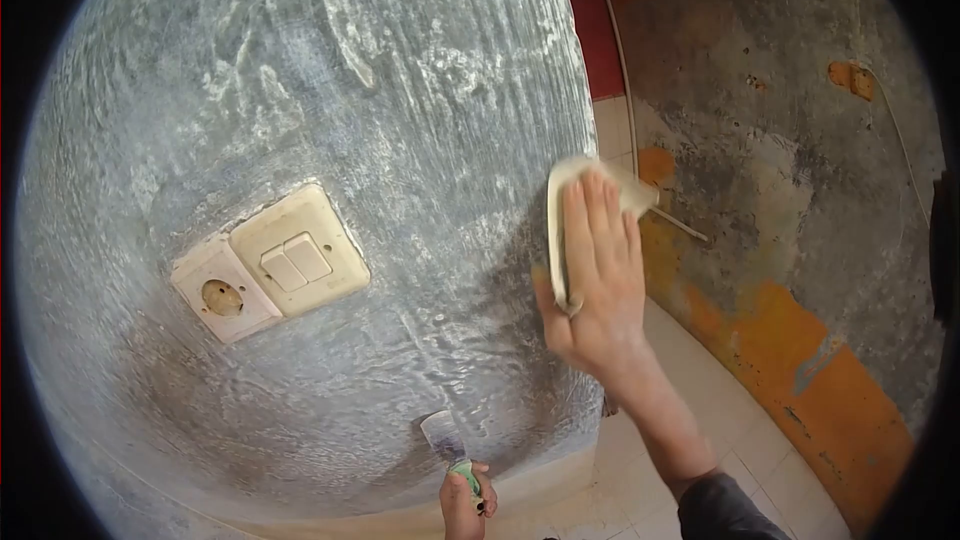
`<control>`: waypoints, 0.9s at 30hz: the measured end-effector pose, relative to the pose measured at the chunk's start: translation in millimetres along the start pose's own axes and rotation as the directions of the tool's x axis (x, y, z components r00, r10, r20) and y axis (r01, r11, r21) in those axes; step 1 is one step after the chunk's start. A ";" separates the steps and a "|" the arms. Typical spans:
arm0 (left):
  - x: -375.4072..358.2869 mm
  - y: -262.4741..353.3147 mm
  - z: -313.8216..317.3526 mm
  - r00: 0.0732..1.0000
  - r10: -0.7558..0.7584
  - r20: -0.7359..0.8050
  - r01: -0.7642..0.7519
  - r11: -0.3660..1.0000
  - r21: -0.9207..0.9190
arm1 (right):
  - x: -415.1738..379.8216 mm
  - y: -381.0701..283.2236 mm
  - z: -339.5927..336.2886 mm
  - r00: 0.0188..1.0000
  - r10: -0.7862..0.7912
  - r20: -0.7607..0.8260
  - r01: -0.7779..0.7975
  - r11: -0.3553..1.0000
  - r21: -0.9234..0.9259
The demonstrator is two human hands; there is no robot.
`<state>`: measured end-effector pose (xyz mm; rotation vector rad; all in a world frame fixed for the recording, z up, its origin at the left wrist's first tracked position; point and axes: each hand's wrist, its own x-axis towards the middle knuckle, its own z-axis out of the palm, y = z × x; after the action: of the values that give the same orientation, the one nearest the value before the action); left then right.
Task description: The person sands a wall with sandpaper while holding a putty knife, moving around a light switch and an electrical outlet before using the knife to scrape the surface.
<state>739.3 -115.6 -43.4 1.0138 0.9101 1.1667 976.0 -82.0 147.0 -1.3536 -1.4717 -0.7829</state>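
Note:
My right hand [600, 280] lies with outstretched fingers over a folded, pale sheet of sandpaper [561, 185], pressing it at the right edge of the grey wall [450, 170]. Its thumb reaches round the near side of the sheet. Low in the view, my left hand [465, 505] grips the green handle of a putty knife [441, 430], whose blade points up close over the wall. Ridges and whitish patches of filler mark the wall's surface.
A double light switch [300, 240] and a power socket [215, 305] sit on the wall at left. Beyond its edge are pale floor tiles [700, 410] and another wall [740, 70] with grey and peeling orange paint. A cable [612, 30] runs down there.

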 end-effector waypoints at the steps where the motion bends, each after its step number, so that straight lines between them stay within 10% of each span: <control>1: -0.2 -0.6 1.3 1.000 -0.002 -0.007 0.002 1.000 -0.011 | -11.9 -1.3 5.3 1.000 0.021 0.014 -0.021 1.000 -0.006; 7: -1.0 -4.9 -1.4 0.997 0.025 0.073 -0.021 0.998 -0.056 | -94.1 -9.9 21.2 0.974 0.086 0.210 -0.098 0.994 0.047; 11: -4.8 -3.9 -1.9 0.986 0.050 0.158 -0.033 0.994 -0.105 | 0.0 16.0 -4.2 0.998 0.012 -0.066 -0.006 0.995 0.095; 17: -5.4 -6.7 -1.5 0.981 0.084 0.174 -0.063 0.990 -0.123 | -109.5 -2.3 26.9 0.973 0.126 0.191 -0.131 0.991 0.012; 27: -0.7 -8.1 0.1 0.989 0.066 0.133 -0.061 0.997 -0.037 | -32.0 -4.8 23.5 0.994 0.020 0.108 -0.020 1.000 0.000</control>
<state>741.6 -117.1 -51.1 1.0875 0.7548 1.1487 964.0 -73.0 109.9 -1.4265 -1.5400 -0.7050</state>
